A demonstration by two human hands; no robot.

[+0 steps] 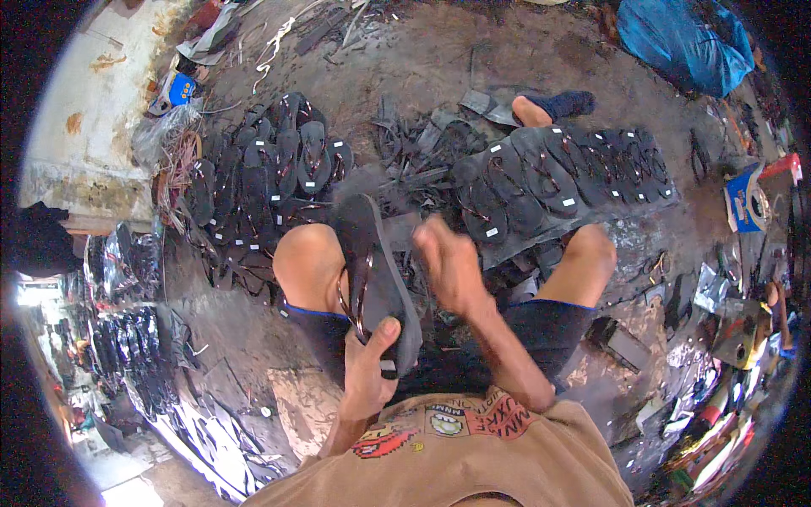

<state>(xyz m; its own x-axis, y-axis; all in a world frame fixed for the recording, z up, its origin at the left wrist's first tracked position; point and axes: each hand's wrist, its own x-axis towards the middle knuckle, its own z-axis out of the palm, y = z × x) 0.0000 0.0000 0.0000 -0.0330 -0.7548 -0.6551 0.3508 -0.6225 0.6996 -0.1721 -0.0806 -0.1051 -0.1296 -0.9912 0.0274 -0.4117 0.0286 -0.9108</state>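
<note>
A black flip-flop (390,291) with a shiny dark brown strap stands tilted between my knees, toe end pointing away from me. My left hand (367,367) grips it by the heel end, thumb pressed on the footbed beside a small white label. Just to the right of the flip-flop is my right hand (452,266), apart from it. Motion smears the fingers of that hand; they look bent, but whether they pinch anything I cannot make out.
Several labelled flip-flops (549,177) lie in a row on a board at the right. A heap of flip-flops (262,169) covers the floor at the left. Black scraps (422,144) lie between them. A blue plastic bag (688,46) and a blue-and-white box (745,201) stand farther right.
</note>
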